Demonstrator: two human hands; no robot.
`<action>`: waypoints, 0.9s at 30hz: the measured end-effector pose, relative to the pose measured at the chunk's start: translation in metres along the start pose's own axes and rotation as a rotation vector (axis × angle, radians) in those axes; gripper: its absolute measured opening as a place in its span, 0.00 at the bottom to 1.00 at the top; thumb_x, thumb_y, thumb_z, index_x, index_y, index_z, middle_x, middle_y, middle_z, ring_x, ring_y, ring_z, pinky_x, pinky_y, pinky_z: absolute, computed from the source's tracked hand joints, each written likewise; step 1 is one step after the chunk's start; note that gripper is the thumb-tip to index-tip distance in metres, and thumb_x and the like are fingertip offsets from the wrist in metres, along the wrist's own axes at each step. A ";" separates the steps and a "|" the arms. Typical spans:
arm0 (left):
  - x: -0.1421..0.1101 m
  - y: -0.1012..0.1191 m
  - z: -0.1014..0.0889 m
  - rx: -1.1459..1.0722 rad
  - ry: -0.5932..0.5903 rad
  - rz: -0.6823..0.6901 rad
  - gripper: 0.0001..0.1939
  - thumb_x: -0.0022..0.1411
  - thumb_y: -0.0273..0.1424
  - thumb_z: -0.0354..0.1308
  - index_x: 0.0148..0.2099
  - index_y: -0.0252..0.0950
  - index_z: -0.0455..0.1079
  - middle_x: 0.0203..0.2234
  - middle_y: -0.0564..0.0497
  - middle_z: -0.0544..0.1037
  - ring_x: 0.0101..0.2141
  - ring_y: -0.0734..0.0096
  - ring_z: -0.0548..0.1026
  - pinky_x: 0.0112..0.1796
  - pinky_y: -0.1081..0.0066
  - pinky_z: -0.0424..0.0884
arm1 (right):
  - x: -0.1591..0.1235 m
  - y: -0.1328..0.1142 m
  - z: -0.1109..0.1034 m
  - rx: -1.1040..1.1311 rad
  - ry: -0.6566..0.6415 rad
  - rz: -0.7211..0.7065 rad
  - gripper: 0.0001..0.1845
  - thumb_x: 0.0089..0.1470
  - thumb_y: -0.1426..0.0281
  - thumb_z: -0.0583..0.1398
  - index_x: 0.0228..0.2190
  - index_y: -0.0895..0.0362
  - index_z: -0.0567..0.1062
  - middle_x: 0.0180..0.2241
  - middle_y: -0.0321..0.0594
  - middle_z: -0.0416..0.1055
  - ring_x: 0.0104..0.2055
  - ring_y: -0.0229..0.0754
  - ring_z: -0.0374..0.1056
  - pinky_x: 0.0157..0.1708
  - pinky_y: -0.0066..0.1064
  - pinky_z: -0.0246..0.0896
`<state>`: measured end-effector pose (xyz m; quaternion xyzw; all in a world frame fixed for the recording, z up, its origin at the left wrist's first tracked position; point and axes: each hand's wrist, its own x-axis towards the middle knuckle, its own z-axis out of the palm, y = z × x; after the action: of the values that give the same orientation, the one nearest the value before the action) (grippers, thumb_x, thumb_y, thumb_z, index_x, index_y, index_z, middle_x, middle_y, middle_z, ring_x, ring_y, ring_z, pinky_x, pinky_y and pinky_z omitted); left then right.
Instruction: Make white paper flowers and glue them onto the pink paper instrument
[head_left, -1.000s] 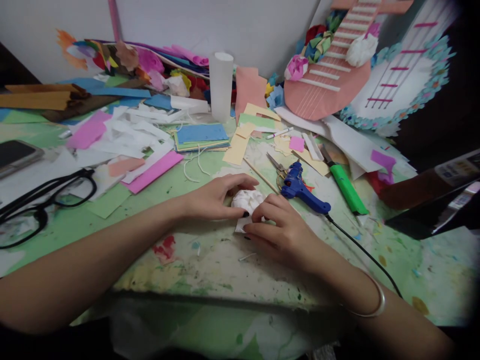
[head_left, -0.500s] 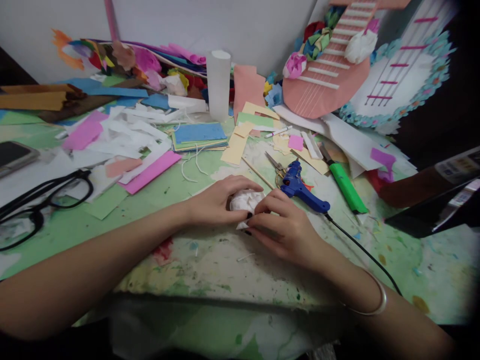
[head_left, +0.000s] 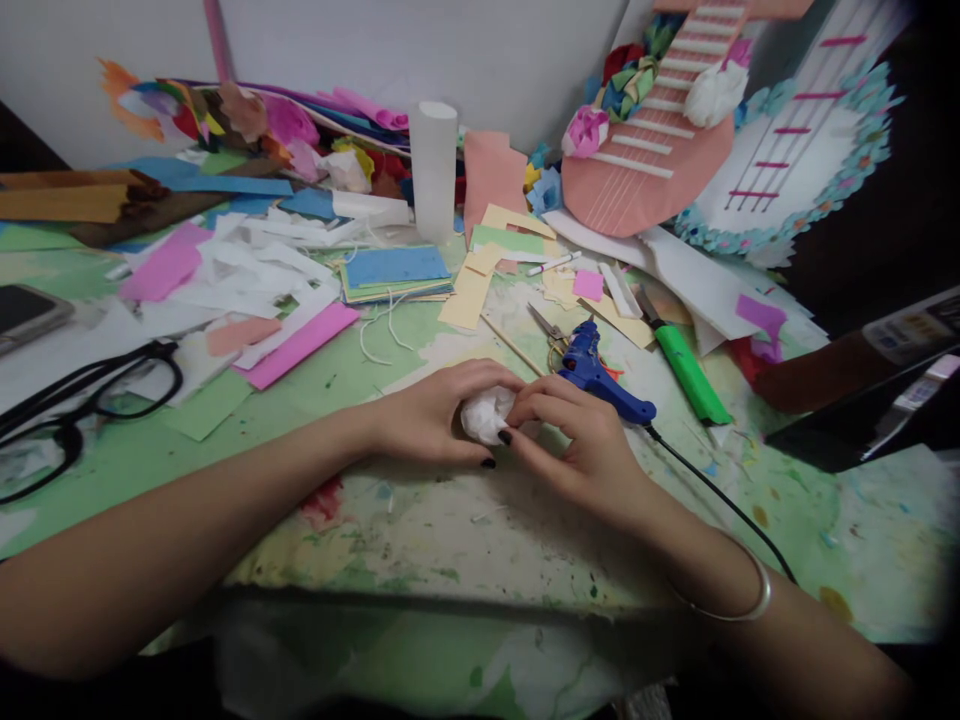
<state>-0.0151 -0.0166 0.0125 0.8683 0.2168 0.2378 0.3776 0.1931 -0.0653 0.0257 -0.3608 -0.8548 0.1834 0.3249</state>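
A crumpled white paper ball is between my two hands, low over the near middle of the table. My left hand curves around its left side, thumb in front and fingers behind. From the right, my right hand pinches the ball's edge between thumb and fingertips. Part of the ball is hidden by the fingers. Just beyond my right hand lie a blue glue gun, scissors and a thin wooden stick.
Black-framed glasses, white paper strips and a pink strip lie at left. A white paper roll stands at the back. To the right are a green-handled cutter, a glue-gun cord and paper guitars.
The paper ball has turned, and the loose pointed flap at its front no longer shows. My right thumb has shifted onto its near right side, while my left thumb has moved down off it.
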 end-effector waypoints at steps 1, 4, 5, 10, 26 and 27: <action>0.000 -0.001 0.001 0.003 0.010 0.008 0.27 0.52 0.31 0.65 0.54 0.37 0.64 0.50 0.43 0.71 0.52 0.55 0.70 0.54 0.57 0.65 | 0.000 0.000 0.000 -0.004 0.009 0.010 0.03 0.56 0.75 0.58 0.31 0.57 0.73 0.33 0.43 0.71 0.38 0.42 0.69 0.37 0.33 0.64; 0.000 -0.001 0.002 0.014 0.023 0.024 0.25 0.52 0.27 0.63 0.53 0.37 0.65 0.48 0.43 0.72 0.50 0.57 0.71 0.53 0.59 0.66 | 0.000 0.000 -0.001 -0.024 0.045 0.034 0.04 0.56 0.74 0.58 0.30 0.57 0.73 0.31 0.41 0.70 0.36 0.41 0.67 0.37 0.33 0.62; 0.000 0.000 0.001 0.017 0.026 0.025 0.24 0.52 0.27 0.62 0.52 0.36 0.65 0.48 0.43 0.73 0.50 0.57 0.71 0.52 0.59 0.66 | 0.000 0.000 -0.001 -0.030 0.050 0.045 0.04 0.56 0.74 0.58 0.29 0.57 0.72 0.31 0.41 0.70 0.36 0.41 0.66 0.36 0.33 0.61; 0.000 0.005 0.001 -0.002 0.037 -0.016 0.24 0.55 0.31 0.62 0.55 0.35 0.64 0.49 0.43 0.73 0.49 0.59 0.72 0.51 0.61 0.67 | 0.000 0.003 -0.001 -0.054 0.031 0.128 0.05 0.54 0.75 0.58 0.27 0.57 0.72 0.28 0.38 0.68 0.33 0.40 0.64 0.33 0.32 0.57; -0.007 0.012 -0.012 -0.077 0.012 -0.127 0.25 0.56 0.29 0.63 0.56 0.34 0.65 0.47 0.43 0.73 0.41 0.67 0.74 0.39 0.68 0.75 | 0.002 0.007 -0.007 -0.009 -0.006 0.180 0.04 0.55 0.75 0.59 0.28 0.58 0.73 0.29 0.38 0.70 0.33 0.39 0.65 0.33 0.32 0.57; -0.007 0.012 -0.013 -0.108 0.006 -0.132 0.25 0.56 0.29 0.63 0.56 0.34 0.65 0.46 0.43 0.73 0.40 0.67 0.75 0.39 0.68 0.75 | 0.002 0.008 -0.007 -0.005 -0.007 0.178 0.04 0.55 0.75 0.59 0.29 0.58 0.73 0.29 0.38 0.70 0.34 0.39 0.65 0.33 0.32 0.57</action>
<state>-0.0259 -0.0208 0.0283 0.8296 0.2618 0.2265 0.4381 0.2006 -0.0578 0.0275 -0.4355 -0.8211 0.2105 0.3032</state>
